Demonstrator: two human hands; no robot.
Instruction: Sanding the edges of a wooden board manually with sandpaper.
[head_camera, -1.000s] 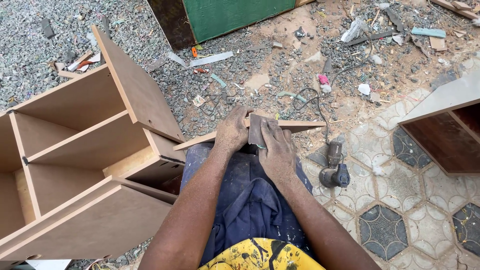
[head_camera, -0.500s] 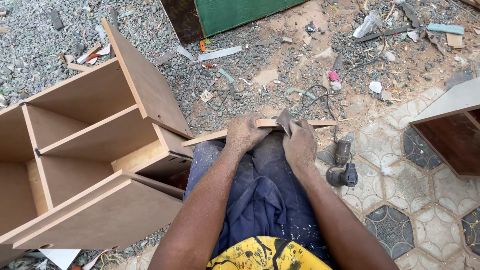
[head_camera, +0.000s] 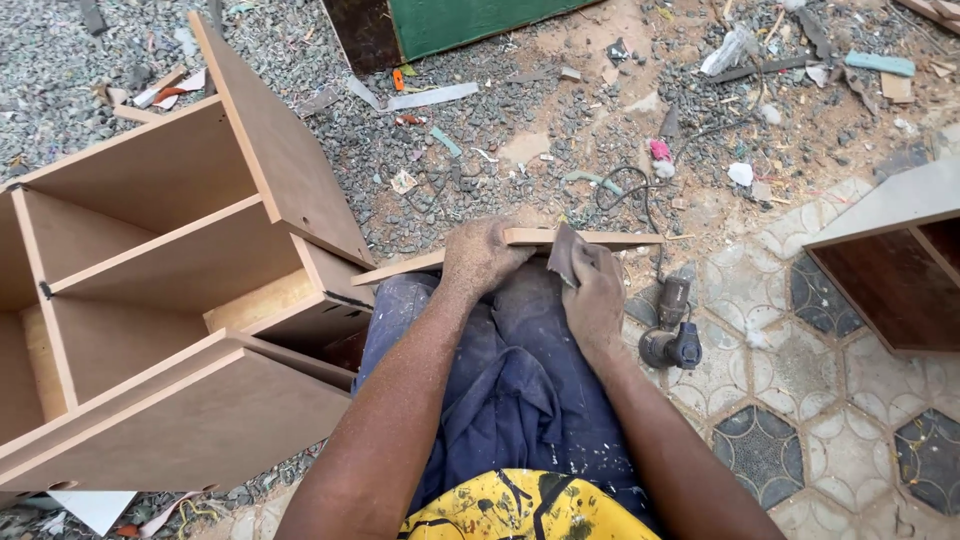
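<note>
While left grip (head_camera: 482, 258) pins strip (head_camera: 620, 238), sandpaper (head_camera: 563, 252) rubs.

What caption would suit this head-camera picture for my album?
Left hand steadies a wood strip across the knees while the right hand presses sandpaper to it, beside an unfinished cabinet.

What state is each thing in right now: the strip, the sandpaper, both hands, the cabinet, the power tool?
Wooden strip: lying flat across the person's lap, pressed down.
Sandpaper piece: folded over the strip's edge.
Left hand: grip shut on the strip, holding it down.
Right hand: grip shut on the sandpaper.
Cabinet carcass: lying on its side, compartments open.
Power tool: lying on the tiled floor, untouched.
</note>
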